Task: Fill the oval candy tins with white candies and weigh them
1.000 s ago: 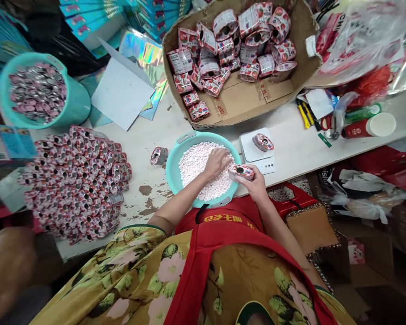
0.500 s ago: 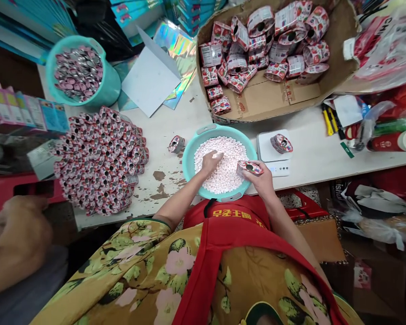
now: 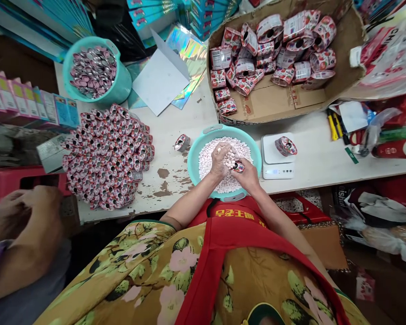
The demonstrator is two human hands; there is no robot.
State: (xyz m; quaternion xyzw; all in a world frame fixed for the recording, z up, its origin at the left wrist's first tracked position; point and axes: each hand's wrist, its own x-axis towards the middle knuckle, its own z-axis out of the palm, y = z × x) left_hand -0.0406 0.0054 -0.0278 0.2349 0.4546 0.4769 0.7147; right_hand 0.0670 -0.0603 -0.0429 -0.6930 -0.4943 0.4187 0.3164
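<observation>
one palmful of pale pellets (image 3: 229, 158) beside one printed container (image 3: 239, 166)

the step in hand looks like filling. the left hand (image 3: 218, 162) is cupped, fingers curled together around pellets; just beside it, the right hand (image 3: 249, 175) is clamped on the container, above the teal basin (image 3: 193, 170). the next move seems to call for a slow tip of the palm and a steady container.

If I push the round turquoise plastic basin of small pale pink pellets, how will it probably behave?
The round turquoise plastic basin would probably slide rather than tip, since it looks wide and low. It may feel fairly heavy, as small pale pink pellets cover most of its floor. Those might shift, because they seem to lie loose.
</observation>
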